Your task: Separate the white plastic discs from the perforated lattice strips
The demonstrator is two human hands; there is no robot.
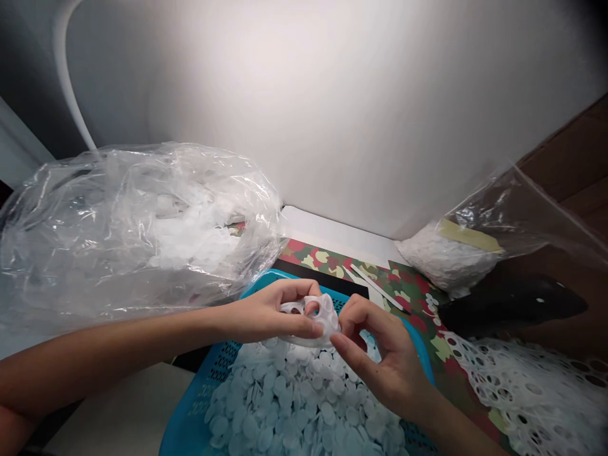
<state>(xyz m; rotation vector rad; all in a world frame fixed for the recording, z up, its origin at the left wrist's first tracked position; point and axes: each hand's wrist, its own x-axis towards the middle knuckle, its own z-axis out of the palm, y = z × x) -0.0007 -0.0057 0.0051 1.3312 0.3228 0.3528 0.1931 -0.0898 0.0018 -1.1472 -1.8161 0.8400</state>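
Note:
My left hand (294, 310) is closed round a folded white sheet punched with round holes (324, 320); my thumb lies along its near side. At the sheet's right edge the thumb and forefinger of my right hand (375, 348) pinch together. Whether a loose disc is between those fingertips is too small to make out. Both hands are above a blue plastic basket (183, 415) with slotted walls. Inside it is a heap of small white round discs (289, 399), partly hidden by my hands.
A big clear plastic bag (118, 234) with white pieces stands at the left. White tweezers (375, 285) lie on the patterned cloth (323, 256) behind the basket. Punched white sheets (536, 386) are piled at the right, below a filled clear bag (446, 256). A white panel (308, 126) rises behind.

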